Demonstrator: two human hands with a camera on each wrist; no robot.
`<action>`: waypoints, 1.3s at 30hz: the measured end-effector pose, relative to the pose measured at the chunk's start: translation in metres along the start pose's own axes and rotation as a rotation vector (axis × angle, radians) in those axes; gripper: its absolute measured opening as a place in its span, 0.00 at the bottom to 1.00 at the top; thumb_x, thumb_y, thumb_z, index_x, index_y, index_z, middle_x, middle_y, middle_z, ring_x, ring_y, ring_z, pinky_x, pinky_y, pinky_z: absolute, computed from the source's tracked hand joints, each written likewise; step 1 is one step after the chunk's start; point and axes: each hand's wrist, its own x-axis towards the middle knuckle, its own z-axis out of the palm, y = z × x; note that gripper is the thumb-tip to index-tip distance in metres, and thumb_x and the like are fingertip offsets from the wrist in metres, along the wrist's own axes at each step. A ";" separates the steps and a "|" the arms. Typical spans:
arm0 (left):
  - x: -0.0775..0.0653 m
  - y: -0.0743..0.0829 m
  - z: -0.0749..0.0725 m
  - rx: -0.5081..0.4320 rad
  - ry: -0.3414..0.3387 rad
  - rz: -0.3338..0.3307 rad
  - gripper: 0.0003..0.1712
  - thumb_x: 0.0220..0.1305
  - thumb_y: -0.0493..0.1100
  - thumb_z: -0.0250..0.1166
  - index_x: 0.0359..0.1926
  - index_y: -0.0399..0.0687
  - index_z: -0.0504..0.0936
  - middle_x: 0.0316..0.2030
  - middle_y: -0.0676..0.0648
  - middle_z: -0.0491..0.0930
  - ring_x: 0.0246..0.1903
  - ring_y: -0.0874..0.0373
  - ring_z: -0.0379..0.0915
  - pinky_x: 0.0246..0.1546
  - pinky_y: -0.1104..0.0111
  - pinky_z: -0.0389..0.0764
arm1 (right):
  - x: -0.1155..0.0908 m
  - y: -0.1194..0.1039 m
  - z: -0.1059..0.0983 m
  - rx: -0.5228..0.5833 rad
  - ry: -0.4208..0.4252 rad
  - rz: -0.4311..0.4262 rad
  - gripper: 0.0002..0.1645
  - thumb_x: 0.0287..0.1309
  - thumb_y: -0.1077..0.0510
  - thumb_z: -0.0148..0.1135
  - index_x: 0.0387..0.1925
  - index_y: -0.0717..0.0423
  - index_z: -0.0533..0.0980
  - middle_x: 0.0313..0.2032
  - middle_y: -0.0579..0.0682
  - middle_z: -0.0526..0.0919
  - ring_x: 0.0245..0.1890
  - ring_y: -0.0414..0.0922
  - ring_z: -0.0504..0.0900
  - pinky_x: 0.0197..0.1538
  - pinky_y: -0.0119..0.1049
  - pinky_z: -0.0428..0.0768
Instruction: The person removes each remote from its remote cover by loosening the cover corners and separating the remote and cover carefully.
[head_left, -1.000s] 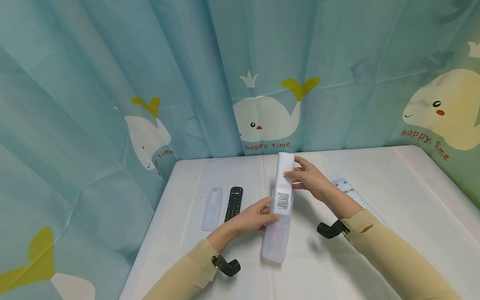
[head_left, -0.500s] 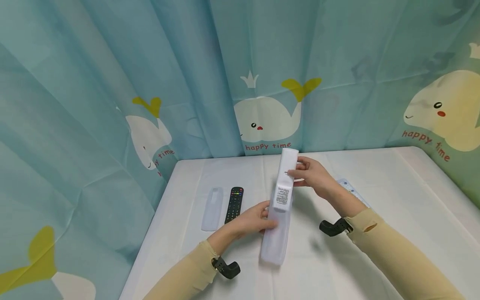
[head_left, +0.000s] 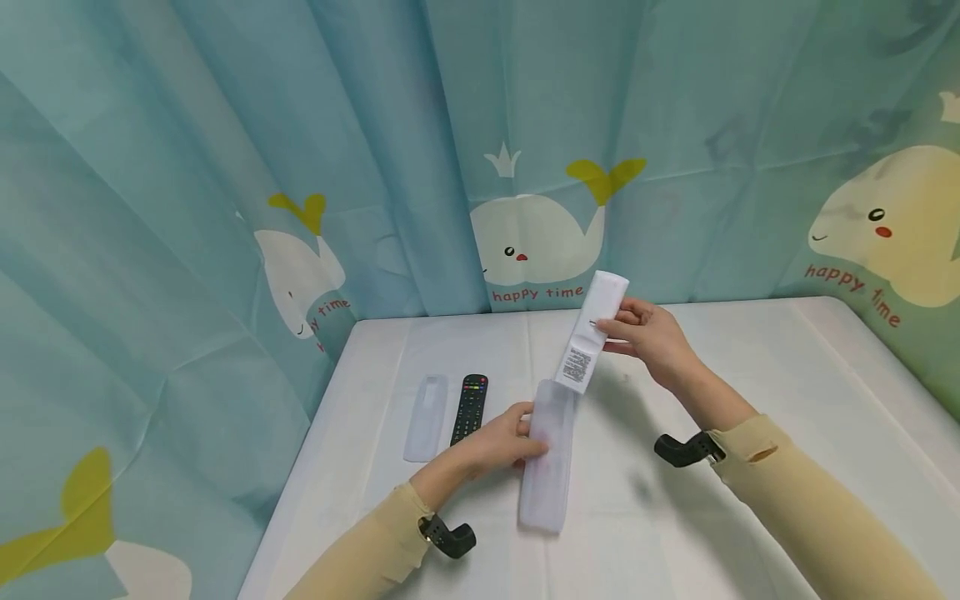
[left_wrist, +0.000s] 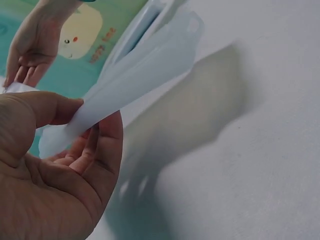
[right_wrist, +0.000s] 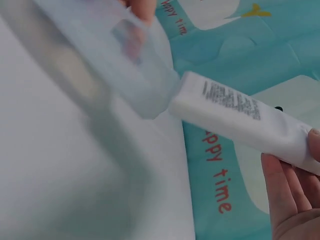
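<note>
In the head view my right hand (head_left: 648,337) pinches a white remote control (head_left: 592,333) by its upper part, its labelled back toward me. My left hand (head_left: 501,439) grips a translucent remote cover (head_left: 547,467) between thumb and fingers, and the cover tilts above the table. The remote's lower end is right by the cover's upper end, out of the sleeve. The right wrist view puts the remote (right_wrist: 235,112) close to the mouth of the cover (right_wrist: 120,65). In the left wrist view the thumb presses the thin cover (left_wrist: 140,75) against the fingers.
A black remote control (head_left: 470,407) lies on the white table (head_left: 675,533) left of centre, partly behind my left arm. Beside it is another translucent cover (head_left: 426,417). A blue curtain (head_left: 420,167) with printed whales hangs behind the table.
The white remote has slid up and right out of the translucent cover with my right hand. My left hand has stayed nearly in place. The right forearm now hides the pale remote on the right.
</note>
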 end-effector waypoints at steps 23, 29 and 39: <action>0.032 0.020 -0.035 -0.022 0.220 -0.080 0.40 0.69 0.39 0.64 0.77 0.40 0.59 0.55 0.39 0.79 0.45 0.50 0.78 0.36 0.63 0.79 | -0.023 0.034 0.008 -0.648 -0.092 -0.372 0.13 0.63 0.65 0.70 0.47 0.51 0.77 0.53 0.53 0.85 0.53 0.55 0.85 0.53 0.52 0.83; 0.039 0.024 -0.033 -0.008 0.231 -0.106 0.39 0.69 0.38 0.64 0.77 0.40 0.60 0.53 0.41 0.78 0.44 0.50 0.77 0.37 0.62 0.81 | -0.026 0.045 0.006 -0.934 -0.166 -0.606 0.23 0.57 0.71 0.72 0.49 0.47 0.78 0.56 0.45 0.86 0.53 0.51 0.85 0.51 0.49 0.83; 0.045 0.026 -0.027 0.027 0.244 -0.122 0.37 0.69 0.37 0.63 0.76 0.39 0.62 0.51 0.40 0.78 0.41 0.49 0.77 0.32 0.64 0.80 | -0.025 0.064 0.001 -1.139 -0.225 -0.934 0.30 0.48 0.74 0.75 0.51 0.54 0.75 0.54 0.49 0.86 0.49 0.50 0.86 0.46 0.43 0.85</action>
